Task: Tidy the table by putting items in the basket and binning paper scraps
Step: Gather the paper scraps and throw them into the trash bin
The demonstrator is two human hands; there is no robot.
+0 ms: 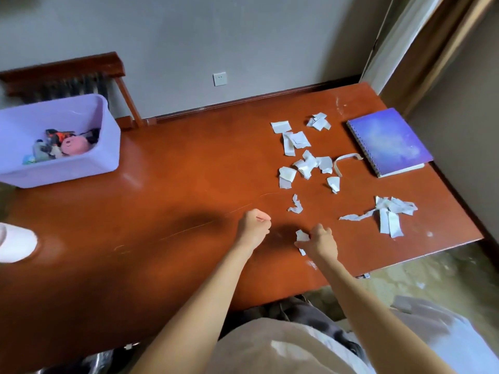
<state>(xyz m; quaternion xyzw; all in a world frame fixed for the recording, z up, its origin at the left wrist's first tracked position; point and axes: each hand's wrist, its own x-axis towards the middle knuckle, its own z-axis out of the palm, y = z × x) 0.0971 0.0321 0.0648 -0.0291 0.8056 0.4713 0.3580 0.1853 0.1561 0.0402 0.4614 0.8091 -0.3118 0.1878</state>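
Note:
Several torn white paper scraps [305, 157] lie scattered on the right half of the red-brown table [175, 184], with another heap of scraps [388, 214] nearer the right edge. My right hand [320, 240] grips a white scrap [302, 236] just above the tabletop. My left hand [255, 225] is curled into a fist beside it with nothing visible in it. A lilac plastic basket [108, 147] stands at the far left and holds small toys, among them a pink plush [74, 145]. A purple spiral notebook [388, 141] lies at the far right.
A white rounded object [16, 244] sits at the table's left edge. A wooden chair [67, 74] stands behind the basket against the wall. A curled paper strip [343, 163] lies by the notebook. The floor shows past the table's right front corner.

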